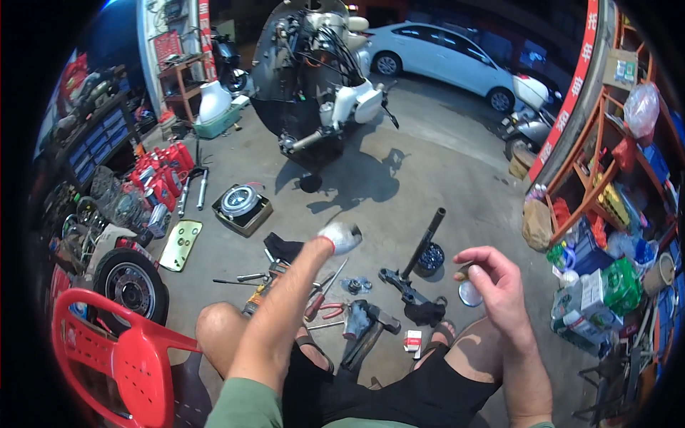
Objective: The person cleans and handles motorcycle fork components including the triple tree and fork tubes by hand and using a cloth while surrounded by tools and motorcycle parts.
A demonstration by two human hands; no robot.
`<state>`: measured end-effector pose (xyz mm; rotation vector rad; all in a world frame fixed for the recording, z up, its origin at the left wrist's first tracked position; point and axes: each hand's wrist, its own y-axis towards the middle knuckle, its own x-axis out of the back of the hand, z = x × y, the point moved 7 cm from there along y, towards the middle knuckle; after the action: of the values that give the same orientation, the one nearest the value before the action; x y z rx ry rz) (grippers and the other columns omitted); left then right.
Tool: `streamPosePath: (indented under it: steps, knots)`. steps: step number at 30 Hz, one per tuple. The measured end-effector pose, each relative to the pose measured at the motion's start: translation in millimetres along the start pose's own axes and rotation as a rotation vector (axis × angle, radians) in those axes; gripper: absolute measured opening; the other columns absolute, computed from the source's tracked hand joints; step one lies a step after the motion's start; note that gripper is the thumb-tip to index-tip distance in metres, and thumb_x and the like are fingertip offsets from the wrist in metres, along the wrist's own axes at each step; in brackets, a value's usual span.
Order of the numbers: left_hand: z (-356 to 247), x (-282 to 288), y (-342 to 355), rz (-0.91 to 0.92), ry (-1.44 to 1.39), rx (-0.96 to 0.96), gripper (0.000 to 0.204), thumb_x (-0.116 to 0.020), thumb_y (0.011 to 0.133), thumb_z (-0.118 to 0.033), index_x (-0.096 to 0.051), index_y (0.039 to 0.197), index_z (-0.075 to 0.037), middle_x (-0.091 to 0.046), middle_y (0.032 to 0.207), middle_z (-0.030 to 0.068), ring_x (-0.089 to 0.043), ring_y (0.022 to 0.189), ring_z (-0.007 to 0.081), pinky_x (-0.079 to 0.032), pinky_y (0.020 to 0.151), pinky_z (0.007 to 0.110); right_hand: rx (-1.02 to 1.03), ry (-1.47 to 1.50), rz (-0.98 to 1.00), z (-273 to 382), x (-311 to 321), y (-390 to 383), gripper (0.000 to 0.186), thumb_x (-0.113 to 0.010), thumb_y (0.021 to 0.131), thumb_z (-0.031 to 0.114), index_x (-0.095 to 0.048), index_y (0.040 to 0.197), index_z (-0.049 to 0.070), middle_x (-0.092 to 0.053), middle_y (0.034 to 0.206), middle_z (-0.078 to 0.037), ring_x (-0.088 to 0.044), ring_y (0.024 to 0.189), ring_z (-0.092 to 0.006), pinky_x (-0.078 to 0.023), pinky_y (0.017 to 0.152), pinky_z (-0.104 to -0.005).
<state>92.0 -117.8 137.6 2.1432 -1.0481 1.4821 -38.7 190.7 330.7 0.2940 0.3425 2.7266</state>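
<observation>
My left hand (344, 239), in a white work glove with a red cuff and greyed fingertips, is held out over the floor. Its fingers look curled, and what they hold, if anything, is hidden. My bare right hand (494, 279) is raised above my right knee, thumb and fingers bent toward each other around a small dark bit that is too small to name. Just below it shows a round silvery lid (469, 294). Between my hands, a motorcycle steering stem (422, 246) stands tilted up from its clamp, beside an open tub (429, 261) with dark, shiny contents.
Hammer (385, 319), red-handled pliers (332, 309), screwdriver (314, 305) and grey-blue glove (357, 321) lie near my feet. A boxed wheel hub (241, 203), wheel (130, 289) and red chair (135, 364) are left. A stripped scooter (321, 78) stands ahead, shelves (592, 178) right.
</observation>
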Motion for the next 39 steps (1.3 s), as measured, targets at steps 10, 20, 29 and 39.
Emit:
streamPosePath:
  steps: [10,20,29,39]
  knots:
    - [-10.1,199.4,-73.2,-0.167,0.3,0.007,0.034,-0.057,0.09,-0.029,-0.069,0.113,-0.007,-0.07,0.108,0.0199,-0.066,0.102,0.0375,-0.052,0.089,0.043,-0.067,-0.369,0.191,-64.7,56.6,47.4,0.02,-0.054,0.094,0.003,-0.064,0.11,-0.004,-0.069,0.099,-0.009,-0.066,0.092,-0.014,-0.057,0.081,-0.0302]
    - [-88.3,134.3,-49.2,0.185,0.026,-0.248,0.036,-0.059,0.092,-0.033,-0.068,0.105,-0.001,-0.07,0.09,0.0096,-0.064,0.08,0.021,-0.052,0.076,0.036,-0.327,-0.521,-0.065,-100.0,173.2,-56.1,0.019,-0.056,0.092,0.004,-0.064,0.107,-0.004,-0.069,0.09,-0.008,-0.066,0.078,-0.0143,-0.055,0.071,-0.0299]
    - [-275.5,134.1,-86.5,0.169,0.09,-0.824,0.026,-0.057,0.095,-0.027,-0.067,0.1,-0.003,-0.067,0.084,0.0102,-0.062,0.075,0.0196,-0.051,0.071,0.034,-0.234,-0.703,-0.48,28.3,197.7,-181.7,0.02,-0.053,0.094,0.007,-0.062,0.108,-0.004,-0.068,0.09,-0.007,-0.065,0.081,-0.0121,-0.054,0.07,-0.0282]
    - [-343.5,-89.5,-105.5,0.902,-1.761,-0.262,0.034,-0.054,0.101,-0.036,-0.066,0.105,-0.005,-0.068,0.099,0.0072,-0.063,0.091,0.0229,-0.051,0.08,0.038,-0.185,-0.001,-0.865,-78.3,121.7,-205.7,0.009,-0.057,0.097,0.007,-0.062,0.101,0.002,-0.068,0.078,-0.007,-0.059,0.052,-0.0112,-0.048,0.046,-0.025]
